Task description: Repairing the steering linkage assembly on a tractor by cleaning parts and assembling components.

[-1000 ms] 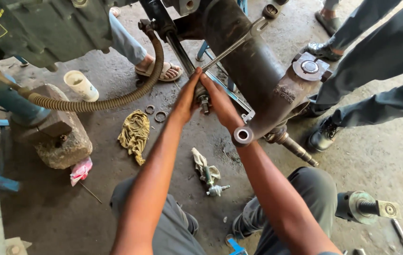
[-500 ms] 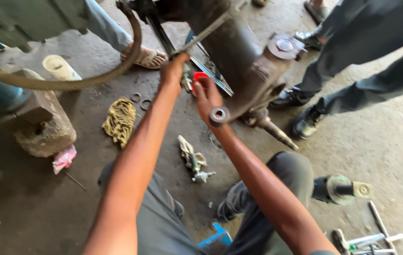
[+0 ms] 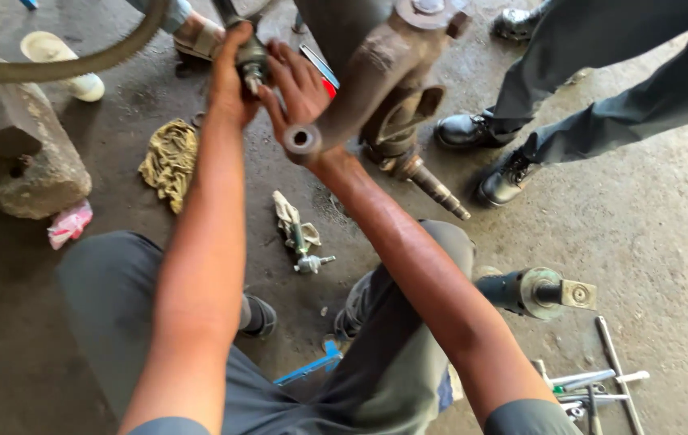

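Far left, at nine o'clock: rough stone block on the concrete floor, pink scrap against its base. White cup-shaped item at eleven o'clock, under a ribbed hose curving across the top. Crumpled yellow rag just right of the block, dirty and knitted in texture.

Left hand at twelve o'clock, fingers clamped on a small dark metal fitting with a pale threaded stub at its lower end. Right hand just beside it, fingers spread and touching the same fitting from the right; firm hold not determinable. Rusty steering knuckle immediately right, heavy cast metal, its round open bushing overlapping the right wrist and crowding the hands.

Centre: greasy cloth with a small metal joint on the floor between the forearms. At two o'clock, black boots of a bystander in dark trousers. At four o'clock, cylindrical shaft piece; at five o'clock, loose steel rods and spanners.
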